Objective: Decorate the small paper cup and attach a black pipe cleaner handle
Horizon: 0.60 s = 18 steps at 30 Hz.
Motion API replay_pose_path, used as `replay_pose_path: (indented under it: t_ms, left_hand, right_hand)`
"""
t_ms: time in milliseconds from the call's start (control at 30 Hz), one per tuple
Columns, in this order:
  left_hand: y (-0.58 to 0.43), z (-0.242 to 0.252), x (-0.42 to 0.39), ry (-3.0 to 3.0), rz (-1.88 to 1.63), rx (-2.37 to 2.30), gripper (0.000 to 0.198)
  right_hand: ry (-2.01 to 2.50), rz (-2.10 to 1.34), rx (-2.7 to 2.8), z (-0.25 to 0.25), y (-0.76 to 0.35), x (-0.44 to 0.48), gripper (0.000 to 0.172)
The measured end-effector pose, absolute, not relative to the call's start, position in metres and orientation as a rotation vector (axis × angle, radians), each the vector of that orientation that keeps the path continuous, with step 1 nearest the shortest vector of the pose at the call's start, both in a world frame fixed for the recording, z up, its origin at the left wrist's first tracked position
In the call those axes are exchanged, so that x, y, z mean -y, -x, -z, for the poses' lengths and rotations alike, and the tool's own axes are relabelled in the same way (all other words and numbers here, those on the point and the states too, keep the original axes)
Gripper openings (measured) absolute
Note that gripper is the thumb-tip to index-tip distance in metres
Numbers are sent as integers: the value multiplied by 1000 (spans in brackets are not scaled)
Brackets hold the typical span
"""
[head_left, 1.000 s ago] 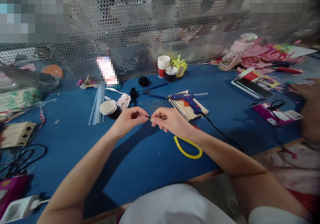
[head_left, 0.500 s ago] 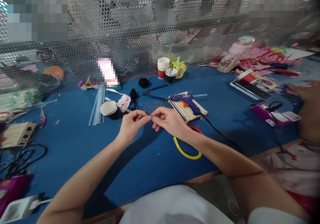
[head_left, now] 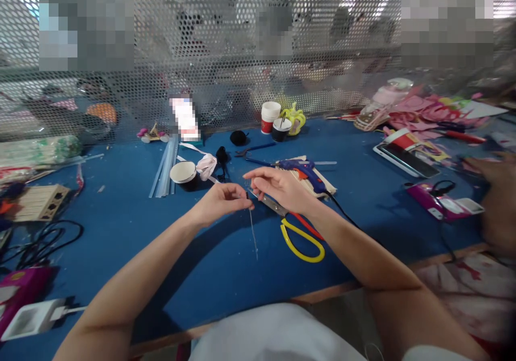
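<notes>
My left hand (head_left: 220,204) pinches a small black piece (head_left: 248,195), too small for me to name. A thin pale strand (head_left: 253,229) hangs below those fingertips over the blue table. Just to the right, my right hand (head_left: 284,188) hovers with its fingers apart and nothing visible in them. Beneath it lie scissors with red and yellow handles (head_left: 285,236), their blades partly hidden by the hand. Beyond that hand, a blue hot glue gun (head_left: 298,165) rests on a mat of wooden sticks (head_left: 328,181).
Behind my left hand stand a paper cup (head_left: 184,174), clear glue sticks (head_left: 163,173) and a pale ribbon (head_left: 206,166). Pliers (head_left: 258,147), a black ball (head_left: 238,137) and stacked cups (head_left: 270,115) lie farther back. A perforated metal screen (head_left: 226,76) borders the table. Another person's arm (head_left: 494,200) is at right.
My right hand has come away from my left and its fingers have spread. My left hand has lowered slightly, still pinching the black piece; a pale strand now shows below it.
</notes>
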<state>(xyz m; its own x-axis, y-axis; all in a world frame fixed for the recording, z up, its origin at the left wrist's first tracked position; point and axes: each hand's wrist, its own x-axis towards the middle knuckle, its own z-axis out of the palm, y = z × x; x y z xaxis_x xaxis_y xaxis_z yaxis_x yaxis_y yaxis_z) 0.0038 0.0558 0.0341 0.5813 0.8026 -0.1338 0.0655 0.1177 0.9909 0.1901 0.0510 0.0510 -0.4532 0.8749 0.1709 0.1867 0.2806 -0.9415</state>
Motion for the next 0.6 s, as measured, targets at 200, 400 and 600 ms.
replay_pose_path:
  t_ms: [200,400,600]
  left_hand:
    - [0,-39,-57,-1281,-505,-768,24]
    - [3,-37,-60,-1269,-420,-726,21]
    - [2,-35,-63,-1279,-475,-741,19]
  right_hand:
    - [817,-1395,1932,-48,-183,-55,20]
    - [772,-1245,1978,-43,-180,-55,17]
    - [867,-1449,1847,-42,-188,-54,32]
